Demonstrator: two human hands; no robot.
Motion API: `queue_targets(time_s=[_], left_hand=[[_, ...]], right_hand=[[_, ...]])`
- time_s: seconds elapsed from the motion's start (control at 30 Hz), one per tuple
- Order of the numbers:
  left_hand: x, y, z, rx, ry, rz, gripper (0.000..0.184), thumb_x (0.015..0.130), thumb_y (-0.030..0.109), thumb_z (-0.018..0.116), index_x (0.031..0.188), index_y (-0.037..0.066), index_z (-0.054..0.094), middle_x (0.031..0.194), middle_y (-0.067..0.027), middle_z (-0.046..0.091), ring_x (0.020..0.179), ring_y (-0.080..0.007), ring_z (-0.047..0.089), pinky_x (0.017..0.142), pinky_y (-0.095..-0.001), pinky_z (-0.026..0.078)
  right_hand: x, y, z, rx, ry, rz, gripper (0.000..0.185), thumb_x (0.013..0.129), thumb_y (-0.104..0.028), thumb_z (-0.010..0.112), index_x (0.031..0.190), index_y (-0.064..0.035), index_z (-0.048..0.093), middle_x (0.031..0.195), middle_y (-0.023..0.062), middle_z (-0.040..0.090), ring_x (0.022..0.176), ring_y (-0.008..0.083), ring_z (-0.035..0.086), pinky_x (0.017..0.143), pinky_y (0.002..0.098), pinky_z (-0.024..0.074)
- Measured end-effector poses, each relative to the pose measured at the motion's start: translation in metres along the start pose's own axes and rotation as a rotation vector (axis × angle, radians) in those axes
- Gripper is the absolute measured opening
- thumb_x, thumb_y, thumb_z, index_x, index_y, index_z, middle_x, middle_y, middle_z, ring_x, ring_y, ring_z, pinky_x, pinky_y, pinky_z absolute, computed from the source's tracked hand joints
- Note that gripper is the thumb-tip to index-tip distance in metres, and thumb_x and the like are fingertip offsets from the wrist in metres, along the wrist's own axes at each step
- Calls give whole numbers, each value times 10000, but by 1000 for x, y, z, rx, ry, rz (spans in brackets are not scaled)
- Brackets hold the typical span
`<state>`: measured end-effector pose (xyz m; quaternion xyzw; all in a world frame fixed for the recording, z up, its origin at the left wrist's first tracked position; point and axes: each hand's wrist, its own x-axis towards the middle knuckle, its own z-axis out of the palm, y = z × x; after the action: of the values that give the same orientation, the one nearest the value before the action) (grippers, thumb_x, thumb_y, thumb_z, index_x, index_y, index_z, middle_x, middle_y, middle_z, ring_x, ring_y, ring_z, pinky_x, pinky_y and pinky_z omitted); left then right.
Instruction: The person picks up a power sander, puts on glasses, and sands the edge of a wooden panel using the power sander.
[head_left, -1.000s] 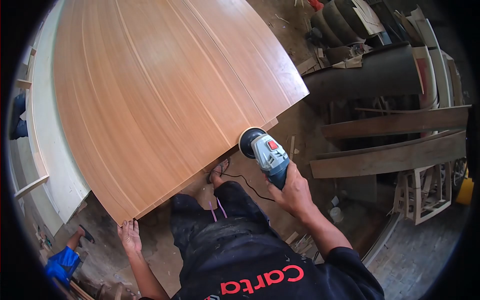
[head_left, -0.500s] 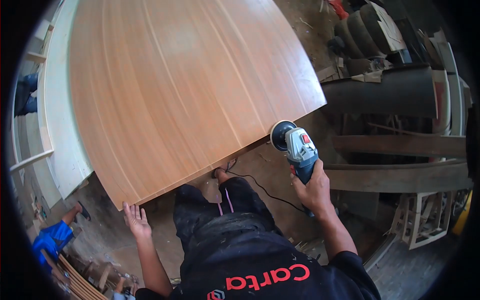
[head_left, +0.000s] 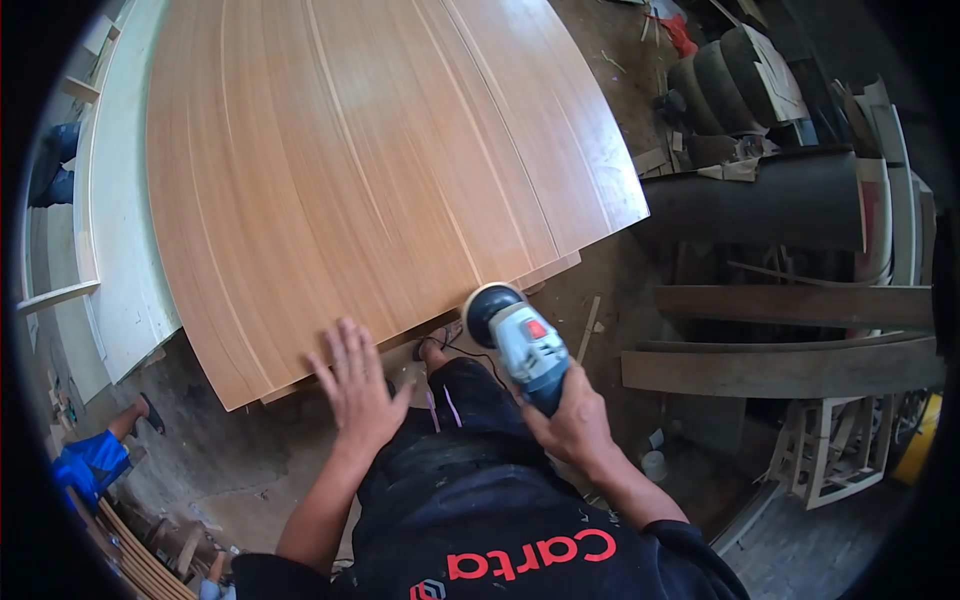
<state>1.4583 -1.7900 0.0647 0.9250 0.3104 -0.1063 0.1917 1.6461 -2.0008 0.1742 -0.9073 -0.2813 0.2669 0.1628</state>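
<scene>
A large wood-grain panel [head_left: 330,190] stretches out before me, its near edge running slantwise above my legs. My right hand [head_left: 575,420] is wrapped round the body of a grey and blue angle grinder [head_left: 530,345] with a red switch. The grinder's round dark disc [head_left: 490,312] has a pale rim and is at the panel's near edge; whether it touches is unclear. With fingers spread, my left hand [head_left: 360,390] is at the same edge, further left, its fingertips over the panel and slightly blurred.
Below the panel's near edge, another board [head_left: 550,270] sticks out. Curved boards [head_left: 780,365] and a dark curved sheet [head_left: 760,205] are stacked at right, above a wooden frame [head_left: 835,450]. A pale board [head_left: 125,230] lies left. Another person in blue shorts [head_left: 90,465] is at lower left.
My left hand has moved right from the panel's left corner to the middle of its near edge. My right hand has brought the angle grinder left and nearer to me.
</scene>
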Motion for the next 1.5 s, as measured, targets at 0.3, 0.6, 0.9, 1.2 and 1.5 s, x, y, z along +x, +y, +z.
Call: queue_targets(time_s=[0.3, 0.6, 0.9, 1.2, 1.5], left_hand=[[75, 92, 19, 62, 51, 432, 999, 907, 486, 685, 1616, -64, 244, 1724, -275, 68, 1601, -451, -7, 1159, -805, 1], [32, 93, 25, -651, -8, 502, 565, 938, 278, 725, 1401, -14, 584, 1360, -218, 646, 1154, -345, 682, 1060, -413, 506], [43, 65, 12, -2210, -57, -792, 435, 978, 354, 751, 1249, 31, 642, 1188, -140, 720, 1001, -209, 708, 871, -299, 555], [43, 57, 16, -2178, -18, -788, 473, 955, 367, 779, 1239, 10, 653, 1160, -135, 732, 1013, -206, 717, 876, -288, 560], [42, 46, 14, -2087, -58, -826, 423, 944, 321, 796, 1183, -11, 691, 1103, -145, 747, 972, -202, 734, 842, -270, 571]], right_hand=[[5, 47, -39, 67, 191, 213, 681, 847, -221, 787, 1367, 65, 452, 1083, 281, 686, 869, 451, 716, 731, 478, 571], [25, 45, -36, -11, 121, 73, 671, 849, -209, 782, 1362, 77, 458, 1070, 276, 678, 836, 446, 712, 700, 477, 571], [19, 22, -11, -68, 38, -20, 691, 846, -212, 780, 1374, 86, 449, 1120, 284, 659, 824, 444, 710, 692, 470, 571], [26, 39, -24, -36, 91, 37, 694, 843, -198, 781, 1376, 90, 443, 1099, 285, 668, 826, 442, 712, 697, 466, 572], [33, 44, -37, -21, 130, 156, 673, 840, -186, 779, 1362, 87, 454, 1073, 284, 676, 837, 441, 714, 708, 471, 571]])
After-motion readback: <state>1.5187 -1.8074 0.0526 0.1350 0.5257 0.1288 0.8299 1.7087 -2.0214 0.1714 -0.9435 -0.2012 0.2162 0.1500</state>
